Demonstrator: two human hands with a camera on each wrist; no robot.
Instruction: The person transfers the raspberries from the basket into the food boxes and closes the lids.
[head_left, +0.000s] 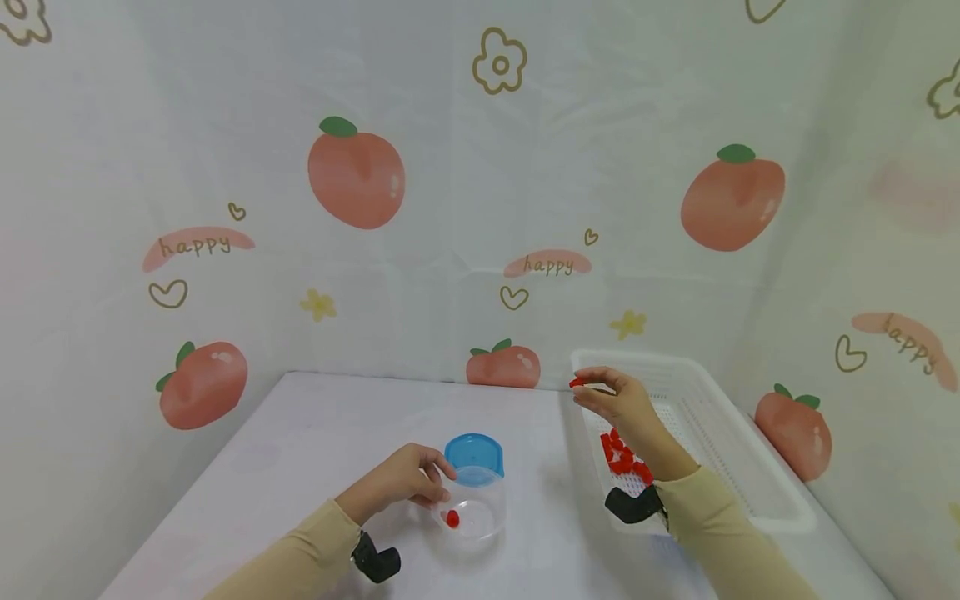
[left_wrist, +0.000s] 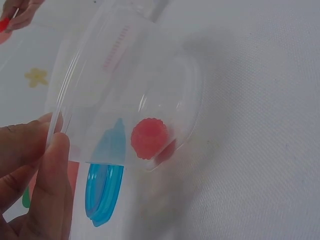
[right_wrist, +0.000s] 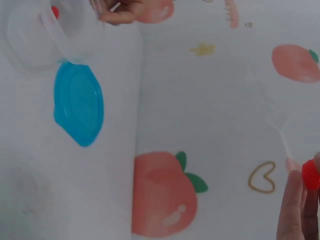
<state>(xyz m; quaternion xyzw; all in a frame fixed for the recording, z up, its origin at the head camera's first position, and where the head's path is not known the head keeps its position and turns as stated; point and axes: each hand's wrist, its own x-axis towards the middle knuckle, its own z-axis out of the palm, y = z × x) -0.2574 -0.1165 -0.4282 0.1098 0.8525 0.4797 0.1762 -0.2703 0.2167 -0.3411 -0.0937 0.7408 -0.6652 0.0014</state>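
My left hand (head_left: 408, 479) pinches the rim of a clear plastic container (left_wrist: 95, 115), which stands on the table. Inside it, near the wall on the hand's side, lies one small red cap (left_wrist: 149, 138) with a ridged edge. Between the thumb and fingertips of my right hand (head_left: 626, 417) is another red cap (right_wrist: 310, 175), raised over the left far part of a white basket (head_left: 757, 475). Several red caps (head_left: 617, 454) lie in that basket, partly hidden by the right hand and wrist.
A blue lid (head_left: 476, 452) lies on the table just behind the clear container. The white table (head_left: 322, 425) meets a printed curtain (head_left: 450, 167) at the back. Black cameras are strapped to both wrists.
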